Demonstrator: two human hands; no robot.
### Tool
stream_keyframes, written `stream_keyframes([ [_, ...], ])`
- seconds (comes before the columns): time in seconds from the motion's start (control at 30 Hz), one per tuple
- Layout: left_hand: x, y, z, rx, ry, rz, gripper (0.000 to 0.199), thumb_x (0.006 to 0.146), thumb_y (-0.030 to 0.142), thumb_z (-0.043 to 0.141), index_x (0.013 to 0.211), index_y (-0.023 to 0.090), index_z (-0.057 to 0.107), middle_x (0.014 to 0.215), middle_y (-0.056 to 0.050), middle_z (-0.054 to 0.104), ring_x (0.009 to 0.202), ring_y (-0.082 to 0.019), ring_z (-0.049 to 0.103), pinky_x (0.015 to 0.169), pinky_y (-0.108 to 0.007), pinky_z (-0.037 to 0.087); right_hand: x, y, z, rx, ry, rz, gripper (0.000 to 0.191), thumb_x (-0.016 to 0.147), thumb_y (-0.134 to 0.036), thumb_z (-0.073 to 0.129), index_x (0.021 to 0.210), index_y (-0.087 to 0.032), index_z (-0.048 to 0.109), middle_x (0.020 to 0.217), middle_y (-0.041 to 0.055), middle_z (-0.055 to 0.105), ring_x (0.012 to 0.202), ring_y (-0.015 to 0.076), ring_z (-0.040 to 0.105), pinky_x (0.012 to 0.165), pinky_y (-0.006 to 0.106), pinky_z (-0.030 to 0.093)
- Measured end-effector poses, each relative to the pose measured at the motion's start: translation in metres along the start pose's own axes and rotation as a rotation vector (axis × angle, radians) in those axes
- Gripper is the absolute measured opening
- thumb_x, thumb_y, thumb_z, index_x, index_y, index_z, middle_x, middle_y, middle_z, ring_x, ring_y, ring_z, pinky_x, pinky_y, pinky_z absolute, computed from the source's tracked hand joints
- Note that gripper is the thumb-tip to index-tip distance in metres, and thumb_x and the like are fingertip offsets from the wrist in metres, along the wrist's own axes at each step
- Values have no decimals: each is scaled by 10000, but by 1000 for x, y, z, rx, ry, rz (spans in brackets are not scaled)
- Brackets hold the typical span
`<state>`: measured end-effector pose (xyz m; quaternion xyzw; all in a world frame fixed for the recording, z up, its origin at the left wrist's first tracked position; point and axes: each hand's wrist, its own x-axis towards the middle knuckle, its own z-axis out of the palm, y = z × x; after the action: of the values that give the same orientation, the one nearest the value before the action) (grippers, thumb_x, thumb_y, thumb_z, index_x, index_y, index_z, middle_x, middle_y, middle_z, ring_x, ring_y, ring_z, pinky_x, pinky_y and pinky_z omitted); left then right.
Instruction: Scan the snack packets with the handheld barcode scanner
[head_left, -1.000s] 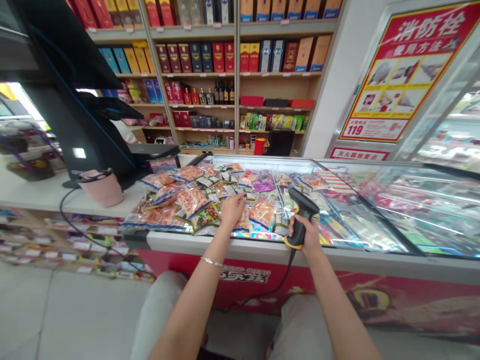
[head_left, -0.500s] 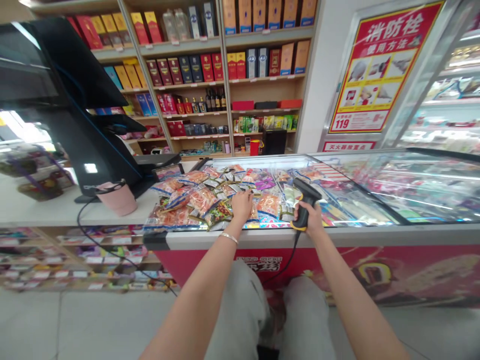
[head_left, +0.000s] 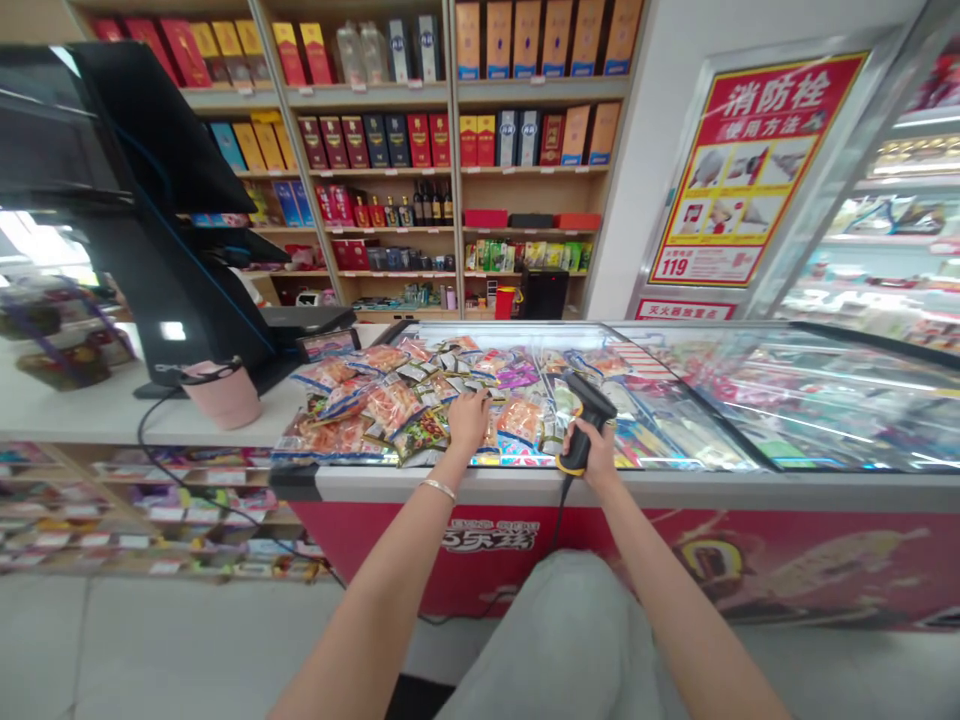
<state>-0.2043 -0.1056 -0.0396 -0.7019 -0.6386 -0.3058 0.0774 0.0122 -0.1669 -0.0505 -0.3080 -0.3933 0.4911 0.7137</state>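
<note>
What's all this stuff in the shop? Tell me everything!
Freezer: one, red with grey rim, across the middle
Snack packets: many, mostly orange and blue, on the freezer's left end
Scanner: one, black and yellow, in the right hand
Counter: one, white, left
Cup: one, pink, on the counter
Screen stand: one, black, on the counter
Shelves: several, wooden, at the back
Boxes: many, red, blue and orange, on the shelves
Big sign: one, red and yellow, on the wall
Bracelet: one, silver, left wrist
Right hand: one, bare, around the scanner
Left hand: one, bare, at the packets
</note>
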Motion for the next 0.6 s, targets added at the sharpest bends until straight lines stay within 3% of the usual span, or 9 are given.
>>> stream_keyframes([
  [0.27,-2,-5,-2,-204,-8,-37,314,898,286,506,1170,209,646,994,-89,710,963,-208,615,861,-310,426,-2,-17,37,198,183,63,353,560,-360,730,792,-201,517,528,-79,514,386,93,481,362,199,409],
  [0.43,20,-32,-11,-527,0,-39,279,850,209,573,1106,225,684,1015,-55,724,878,-176,665,830,-299,484,3,-37,80,142,115,112,317,598,-346,733,799,-192,542,556,-58,529,379,98,484,338,203,396],
  [0.6,60,-67,-34,-643,-11,74,265,801,177,620,1038,248,717,914,-24,744,751,-160,673,742,-274,517,10,-41,123,-3,30,107,300,637,-376,744,726,-174,542,518,-31,536,344,106,463,322,224,387],
])
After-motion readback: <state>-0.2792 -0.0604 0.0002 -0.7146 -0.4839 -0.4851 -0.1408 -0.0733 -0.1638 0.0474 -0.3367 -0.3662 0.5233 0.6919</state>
